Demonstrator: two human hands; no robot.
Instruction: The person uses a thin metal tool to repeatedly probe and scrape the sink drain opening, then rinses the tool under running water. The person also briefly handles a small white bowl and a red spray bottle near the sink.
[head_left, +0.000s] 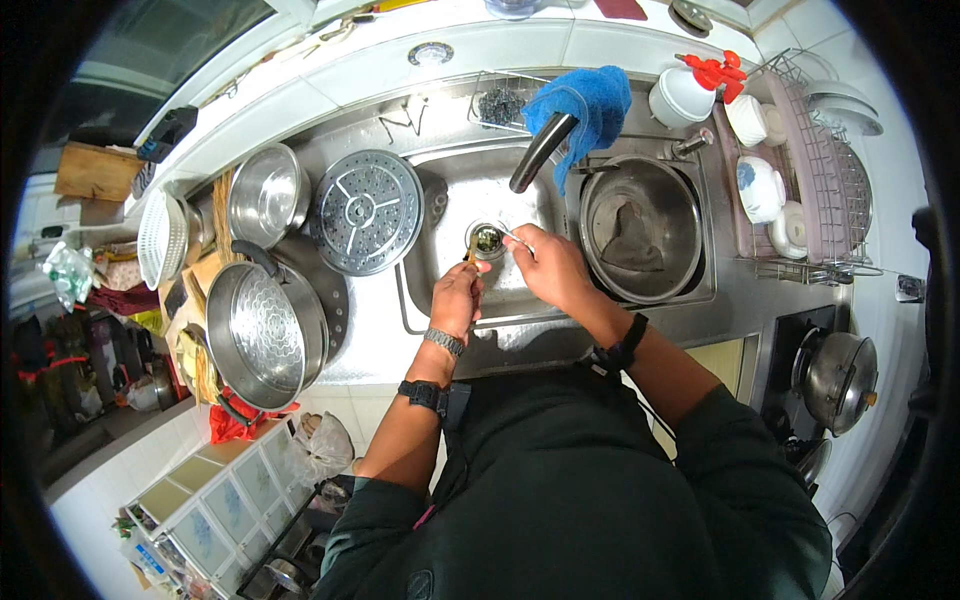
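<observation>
Both hands are over the left basin of a stainless steel sink (450, 247). My left hand (456, 296) is closed on a thin yellowish-brown tool, its tip reaching to the rim of the drain (487, 240). From the right, my right hand (551, 266) grips a thin metal utensil whose end also points at the drain. What kind of utensils these are cannot be told. Dark greenish matter shows inside the drain. Above the basin hangs the faucet spout (541, 154), with a blue cloth (589, 101) draped over its back part.
A perforated steamer plate (367, 212) overlaps the basin's left edge. Farther left stand a steel bowl (268, 196) and a large steamer pot (259, 334). The right basin holds a metal tub (694, 247) with a dark cloth (634, 232). A dish rack (806, 172) with bowls is at the right.
</observation>
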